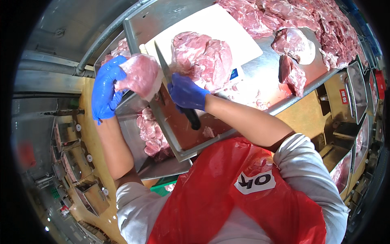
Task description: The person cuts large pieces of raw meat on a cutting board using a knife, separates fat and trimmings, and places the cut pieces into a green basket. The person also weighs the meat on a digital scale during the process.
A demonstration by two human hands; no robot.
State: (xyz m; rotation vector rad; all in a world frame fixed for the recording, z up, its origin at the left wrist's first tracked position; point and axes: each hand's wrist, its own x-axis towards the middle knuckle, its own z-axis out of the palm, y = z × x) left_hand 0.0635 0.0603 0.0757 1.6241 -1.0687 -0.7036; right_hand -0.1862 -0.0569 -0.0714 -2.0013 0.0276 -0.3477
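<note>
My left hand [106,87], in a blue glove, grips a rounded piece of raw meat [140,76] and holds it up beyond the left edge of the metal table. A knife [161,61] with a black handle is in my right hand [187,92], also blue-gloved, its blade pointing away from me. The blade is beside the held piece, and I cannot tell whether they touch. Just right of the knife a large chunk of raw meat [203,59] lies on the white cutting board [227,24].
A big heap of raw meat [292,16] covers the table's far right, with a loose cut [293,75] nearer me. Below the table's left edge stands a metal bin [152,168] holding meat pieces [151,132]. A raised rim [280,107] borders the table's near side.
</note>
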